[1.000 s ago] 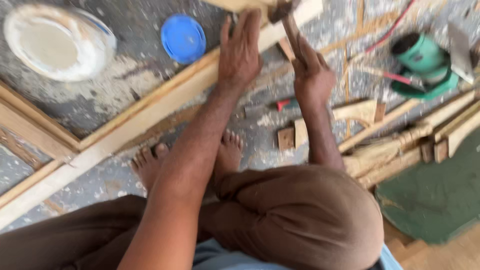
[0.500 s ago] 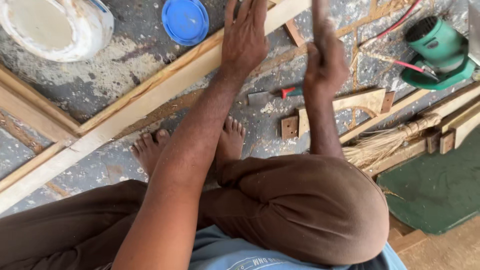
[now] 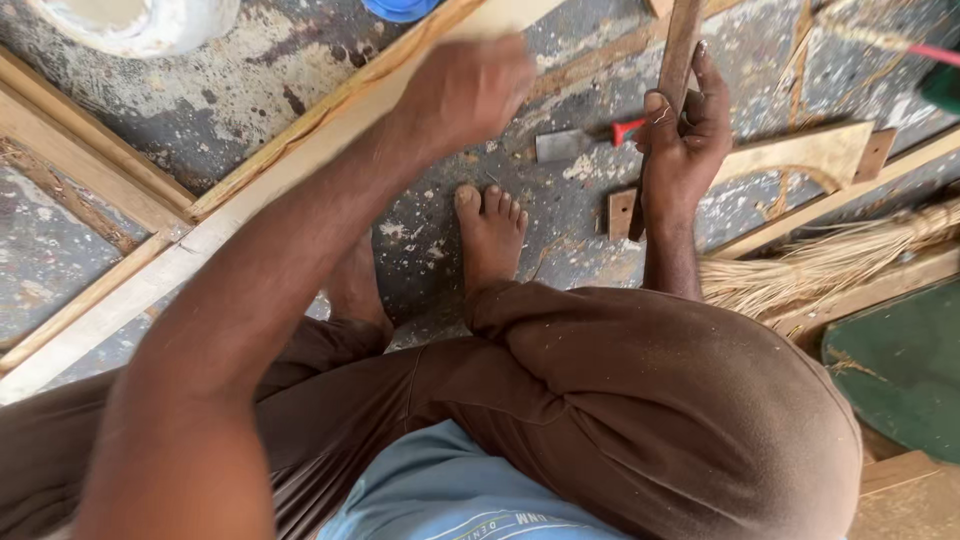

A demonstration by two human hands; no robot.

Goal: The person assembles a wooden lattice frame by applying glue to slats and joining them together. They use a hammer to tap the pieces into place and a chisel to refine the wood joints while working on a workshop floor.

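Grey floor, spotted with old paint, fills the view, and the person squats on it barefoot in brown trousers. At the far left, thin wooden strips (image 3: 70, 130) make a corner on the floor. Up at the top left is the edge of a white bucket (image 3: 140, 25), and next to it a bit of a blue lid (image 3: 400, 8); both sat lower in the picture a second ago, so the head has tipped down and closer. A long pale plank (image 3: 250, 215) runs slanted from the bottom left up to the top middle. The left hand (image 3: 465, 90) was flat on that plank a moment ago. Now it is lifted a little and blurry, with fingers curled in and nothing in it that I can see. Below it a bare foot (image 3: 490, 230) rests on the floor. Next comes a small tool with a red handle (image 3: 585, 140), lying flat. The right hand (image 3: 685, 135) is wrapped around a dark wooden handle (image 3: 680, 45) that points straight up, raised as before; its top is out of view. Under it sits a small wood block (image 3: 620, 215). At the right lie a curved wood piece (image 3: 810, 155), a straw broom (image 3: 830, 260) and a green mat (image 3: 900, 365).
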